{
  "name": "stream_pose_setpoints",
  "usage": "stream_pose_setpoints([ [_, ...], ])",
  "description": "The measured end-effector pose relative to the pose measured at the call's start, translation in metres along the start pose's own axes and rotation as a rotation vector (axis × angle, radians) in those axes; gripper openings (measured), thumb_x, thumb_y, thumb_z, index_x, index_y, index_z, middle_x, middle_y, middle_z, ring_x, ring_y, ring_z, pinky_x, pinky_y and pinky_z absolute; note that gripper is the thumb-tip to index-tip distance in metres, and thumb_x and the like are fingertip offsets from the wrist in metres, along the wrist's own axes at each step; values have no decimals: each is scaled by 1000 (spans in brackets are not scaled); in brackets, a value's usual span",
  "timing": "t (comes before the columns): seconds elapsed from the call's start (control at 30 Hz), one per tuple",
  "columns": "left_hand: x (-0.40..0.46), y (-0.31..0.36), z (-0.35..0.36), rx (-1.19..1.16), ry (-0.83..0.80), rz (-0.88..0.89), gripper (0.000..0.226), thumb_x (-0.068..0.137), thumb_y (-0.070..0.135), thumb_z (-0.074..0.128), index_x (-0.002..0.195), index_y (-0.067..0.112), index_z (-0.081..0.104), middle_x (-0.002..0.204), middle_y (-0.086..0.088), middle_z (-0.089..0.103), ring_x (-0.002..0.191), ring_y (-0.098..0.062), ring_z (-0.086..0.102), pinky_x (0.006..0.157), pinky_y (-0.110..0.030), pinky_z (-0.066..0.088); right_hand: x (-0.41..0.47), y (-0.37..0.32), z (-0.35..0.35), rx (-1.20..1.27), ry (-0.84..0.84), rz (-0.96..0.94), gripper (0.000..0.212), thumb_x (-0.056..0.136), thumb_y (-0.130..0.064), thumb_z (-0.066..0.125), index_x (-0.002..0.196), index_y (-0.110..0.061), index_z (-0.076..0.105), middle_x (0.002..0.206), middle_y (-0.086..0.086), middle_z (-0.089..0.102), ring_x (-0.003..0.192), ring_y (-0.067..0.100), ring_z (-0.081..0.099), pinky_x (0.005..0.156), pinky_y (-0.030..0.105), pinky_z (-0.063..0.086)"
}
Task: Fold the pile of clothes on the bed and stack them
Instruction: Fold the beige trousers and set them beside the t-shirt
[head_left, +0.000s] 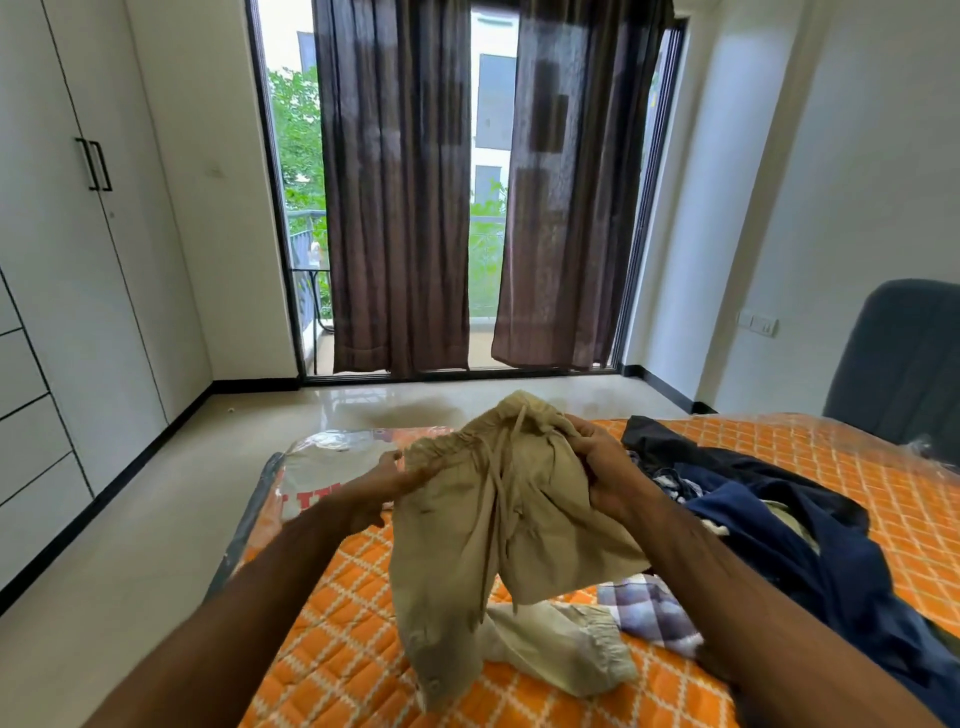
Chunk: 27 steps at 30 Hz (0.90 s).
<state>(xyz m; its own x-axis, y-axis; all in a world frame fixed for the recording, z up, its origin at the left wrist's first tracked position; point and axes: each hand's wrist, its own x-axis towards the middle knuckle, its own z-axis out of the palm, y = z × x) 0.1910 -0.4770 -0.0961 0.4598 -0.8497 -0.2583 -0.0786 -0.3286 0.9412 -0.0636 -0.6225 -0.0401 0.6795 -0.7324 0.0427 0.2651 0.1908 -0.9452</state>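
Beige cloth fills my view: the pants (498, 525) hang in the air above the bed (363, 597), waistband up, drawstrings dangling down the front. Lower down, the leg cuffs trail onto the orange quilted cover, one cuff bunched right on the bed below the hands. My left hand (384, 486) pinches the waistband at its left end, fingers curled into the elastic. My right hand (605, 473) grips the other end, fingers wrapped round a wad of the fabric. Both arms reach out over the bed.

Just right of the pants, on the bed, I see a checked cloth (649, 613) peeking from under my right arm. Beyond it lies the pile (779, 525): dark navy garments heaped loose, a bit of pale fabric showing among them. Left of the pants, at the bed's far corner, clear plastic wrap (332, 462) covers the mattress, with red lettering I can't read.

Past the bed on the right stands a grey chair (898, 358). Farther off, brown curtains (400, 208) hang across the glass door, and white wardrobes (78, 260) line the wall left of the bed.
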Motion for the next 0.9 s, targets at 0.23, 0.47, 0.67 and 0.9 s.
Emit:
stream_pose_setpoints([
  [0.23,2,5,24,-349,-18,388,62,78,40,86,126,10,61,120,-13,71,115,-32,66,99,-48,55,-16,10,-25,123,-414,92,75,83,20,46,145,-20,55,149,21,51,138,45,46,116,57,33],
  [0.47,-8,39,-20,-52,101,789,21,88,-2,66,104,6,55,92,-2,61,85,-10,57,74,-22,51,-26,23,-20,-582,-807,386,78,92,2,69,151,-41,42,147,15,41,119,35,62,92,50,58],
  [0.67,-24,56,-47,115,85,810,37,79,-27,55,86,9,52,81,4,54,76,-7,48,63,-17,42,0,55,13,-1780,-621,-518,44,90,-35,68,133,-33,56,142,6,40,128,26,37,108,46,40],
  [0.9,-38,67,-101,651,52,940,26,88,-5,55,91,19,64,89,-2,61,84,-13,57,74,-24,46,19,47,0,-1983,-711,-269,53,92,-33,63,139,-21,44,127,10,63,109,33,63,85,45,55],
])
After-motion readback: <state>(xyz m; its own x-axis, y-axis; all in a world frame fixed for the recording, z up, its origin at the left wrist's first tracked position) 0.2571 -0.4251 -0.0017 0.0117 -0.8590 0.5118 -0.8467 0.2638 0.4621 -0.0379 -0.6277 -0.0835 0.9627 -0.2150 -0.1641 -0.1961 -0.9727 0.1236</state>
